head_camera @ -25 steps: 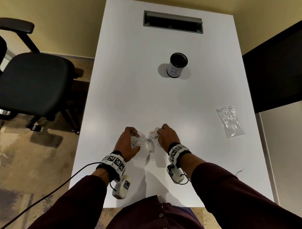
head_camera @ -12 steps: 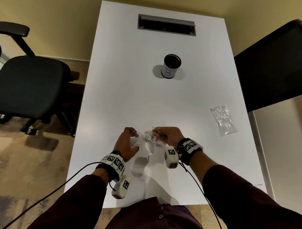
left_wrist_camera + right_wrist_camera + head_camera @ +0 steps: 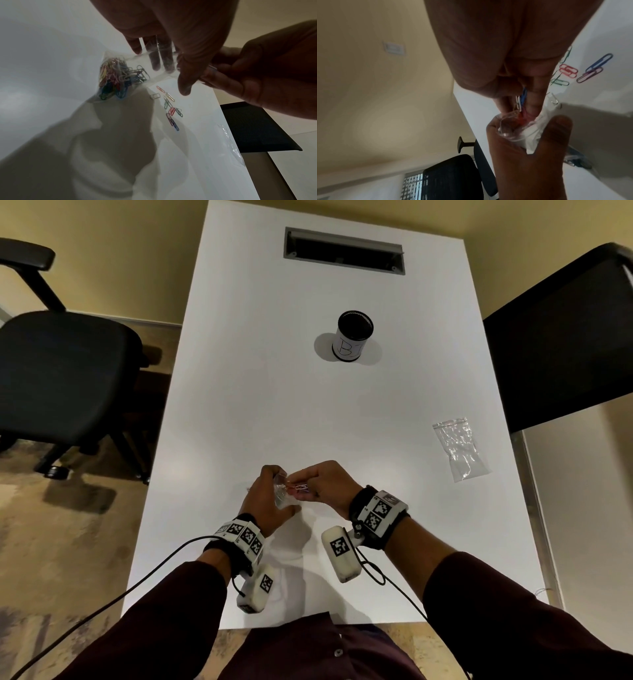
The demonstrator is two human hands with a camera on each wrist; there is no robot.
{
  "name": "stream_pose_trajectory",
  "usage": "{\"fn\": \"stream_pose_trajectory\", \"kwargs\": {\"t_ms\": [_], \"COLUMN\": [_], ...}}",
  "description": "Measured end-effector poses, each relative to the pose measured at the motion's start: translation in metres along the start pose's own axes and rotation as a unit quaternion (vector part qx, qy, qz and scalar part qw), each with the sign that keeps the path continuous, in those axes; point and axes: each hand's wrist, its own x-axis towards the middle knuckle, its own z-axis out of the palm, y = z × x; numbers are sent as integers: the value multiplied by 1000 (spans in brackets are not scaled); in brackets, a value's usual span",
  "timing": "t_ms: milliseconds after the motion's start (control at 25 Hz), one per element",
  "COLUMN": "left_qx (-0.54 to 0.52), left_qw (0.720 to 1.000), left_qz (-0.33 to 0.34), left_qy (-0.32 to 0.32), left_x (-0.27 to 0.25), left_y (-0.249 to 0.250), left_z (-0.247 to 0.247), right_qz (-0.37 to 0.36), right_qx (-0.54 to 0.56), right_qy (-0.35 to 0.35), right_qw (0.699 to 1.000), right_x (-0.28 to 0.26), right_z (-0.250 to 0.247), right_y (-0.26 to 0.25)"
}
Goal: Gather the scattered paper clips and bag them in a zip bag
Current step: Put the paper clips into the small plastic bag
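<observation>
My left hand (image 3: 270,498) grips a small clear zip bag (image 3: 137,67) by its mouth, just above the white table (image 3: 308,405). A heap of coloured paper clips (image 3: 115,79) lies in the bag's bottom. My right hand (image 3: 322,484) pinches a bunch of paper clips (image 3: 521,100) at the bag's open mouth (image 3: 510,127), their lower ends inside it. Several loose clips (image 3: 171,109) lie on the table under the hands; the right wrist view shows these loose clips (image 3: 583,71) too.
A second clear zip bag (image 3: 460,448) lies flat at the table's right. A black cup marked B (image 3: 352,335) stands mid-table, a cable slot (image 3: 344,251) behind it. A black office chair (image 3: 65,371) is left of the table, a dark panel (image 3: 561,344) to its right.
My right hand lifted a bunch of clips off the table, turned palm-up, then moved left to the bag's mouth. The left hand kept holding the bag.
</observation>
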Motion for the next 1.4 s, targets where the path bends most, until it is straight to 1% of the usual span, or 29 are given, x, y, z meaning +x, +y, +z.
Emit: {"fn": "stream_pose_trajectory", "kwargs": {"t_ms": [80, 200, 320, 400, 520, 640, 720, 760, 880, 960, 1040, 1120, 1240, 1280, 1320, 1400], "left_qx": [2, -10, -18, -22, -37, -32, -34, -35, -34, -36, -38, -36, -39, -39, -39, -39], "left_qw": [1000, 1000, 1000, 1000, 999, 999, 999, 999, 999, 998, 998, 998, 998, 998, 998, 998], "left_qz": [1, 4, 8, 7, 0, -2, -8, -10, -11, -14, -17, -17, -12, -11, -12, -12], "left_qy": [3, 13, 21, 20, 27, 27, 29, 32, 40, 39, 38, 42, 53, 54, 54, 55], "left_x": [-2, -4, -5, -5, -6, -8, -10, -11, -12, -13, -15, -17, -18, -19, -19, -19], "left_y": [1, 3, 1, -2, -4, -8, -11, -13, -16, -18, -19, -21, -26, -28, -29, -31], "left_z": [2, 1, -2, -3, -8, -15, -19, -21, -26, -28, -30, -32, -36, -37, -38, -39], "right_qz": [-16, -31, -76, -95, -82, -35, -5, 5, 14, 6, -10, -45, -95, -105, -114, -107], "right_qx": [-56, -67, -88, -103, -190, -322, -395, -408, -412, -406, -394, -380, -374, -374, -380, -425], "right_qy": [-5, -2, 52, 111, 188, 220, 229, 233, 238, 244, 250, 246, 207, 204, 211, 227], "right_qw": [998, 997, 992, 984, 960, 920, 890, 883, 879, 881, 885, 891, 899, 899, 893, 870], "right_x": [4, 6, 5, 7, 18, 26, 28, 28, 31, 35, 43, 54, 63, 63, 62, 60], "right_z": [4, 5, 4, -3, -22, -48, -60, -63, -59, -48, -36, -24, -15, -14, -14, -16], "right_y": [2, 8, 10, 10, 20, 40, 56, 64, 79, 79, 77, 75, 67, 63, 59, 55]}}
